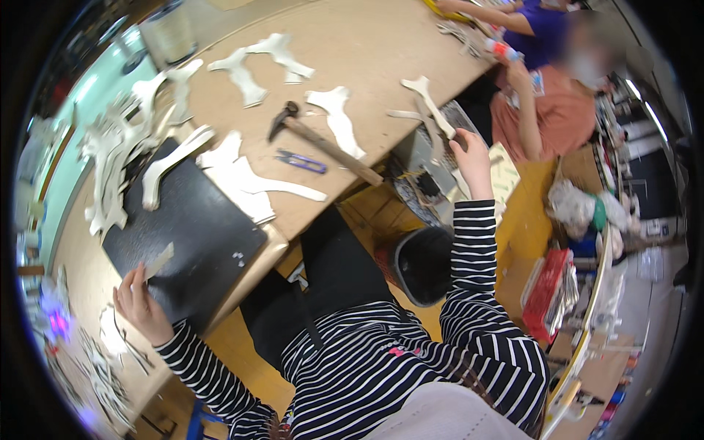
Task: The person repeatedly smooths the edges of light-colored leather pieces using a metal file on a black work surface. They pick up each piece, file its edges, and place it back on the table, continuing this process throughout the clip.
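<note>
My right hand [473, 163] is raised past the table's right edge. Its fingers pinch the lower end of a white Y-shaped leather-like piece [431, 104], its fork pointing away from me. At the near left, my left hand [144, 306] is over the edge of a black mat [198, 227], with a short pale strip [159, 262] at its fingertips. Another folded white piece [172, 165] rests on the mat's far part. Beside the mat are several overlapping white cut pieces [242, 180]. A hammer [323, 143] with a wooden handle lies near a small purple-handled tool [302, 161].
More white pieces [238, 77] are spread over the tan table [352, 44], with a stacked pile [117, 154] at left. A black bin [423, 265] stands below my right arm. Two people [543, 114] work at the far right. Bundled strips [95, 370] lie at the near left.
</note>
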{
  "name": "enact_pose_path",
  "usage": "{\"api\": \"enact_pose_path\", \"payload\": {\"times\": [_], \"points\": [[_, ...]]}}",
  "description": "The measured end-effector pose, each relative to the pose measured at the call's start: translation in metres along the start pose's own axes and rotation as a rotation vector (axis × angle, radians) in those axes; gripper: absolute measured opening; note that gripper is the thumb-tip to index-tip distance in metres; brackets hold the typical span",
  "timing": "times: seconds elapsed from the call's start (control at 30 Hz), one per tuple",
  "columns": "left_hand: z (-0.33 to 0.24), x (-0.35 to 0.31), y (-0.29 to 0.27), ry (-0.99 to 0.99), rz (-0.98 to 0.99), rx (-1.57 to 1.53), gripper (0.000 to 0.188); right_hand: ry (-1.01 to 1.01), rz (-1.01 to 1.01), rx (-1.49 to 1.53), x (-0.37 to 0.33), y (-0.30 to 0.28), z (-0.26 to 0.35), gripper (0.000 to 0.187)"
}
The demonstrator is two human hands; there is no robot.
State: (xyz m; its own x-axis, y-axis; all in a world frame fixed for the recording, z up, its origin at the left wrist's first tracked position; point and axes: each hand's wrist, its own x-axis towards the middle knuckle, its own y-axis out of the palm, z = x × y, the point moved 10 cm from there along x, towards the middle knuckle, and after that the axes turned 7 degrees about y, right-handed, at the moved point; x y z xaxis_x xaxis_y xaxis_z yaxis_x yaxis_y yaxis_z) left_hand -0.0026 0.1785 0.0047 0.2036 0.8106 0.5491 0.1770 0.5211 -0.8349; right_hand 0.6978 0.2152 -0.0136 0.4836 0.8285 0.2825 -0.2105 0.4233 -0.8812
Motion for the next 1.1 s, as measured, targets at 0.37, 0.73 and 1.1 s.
{"api": "enact_pose_path", "payload": {"times": [0.37, 0.73, 1.1], "points": [[0.052, 0.007, 0.042, -0.307, 0.197, -0.605, 0.039, 0.267, 0.607, -0.257, -0.038, 0.025, -0.174, 0.124], [0.054, 0.002, 0.091, -0.218, 0.344, -0.490, 0.046, 0.351, 0.531, -0.244, -0.068, 0.002, -0.159, 0.106], [0.063, -0.006, 0.101, -0.160, 0.330, -0.458, 0.045, 0.171, 0.379, -0.069, -0.070, 0.008, -0.166, 0.053]]}}
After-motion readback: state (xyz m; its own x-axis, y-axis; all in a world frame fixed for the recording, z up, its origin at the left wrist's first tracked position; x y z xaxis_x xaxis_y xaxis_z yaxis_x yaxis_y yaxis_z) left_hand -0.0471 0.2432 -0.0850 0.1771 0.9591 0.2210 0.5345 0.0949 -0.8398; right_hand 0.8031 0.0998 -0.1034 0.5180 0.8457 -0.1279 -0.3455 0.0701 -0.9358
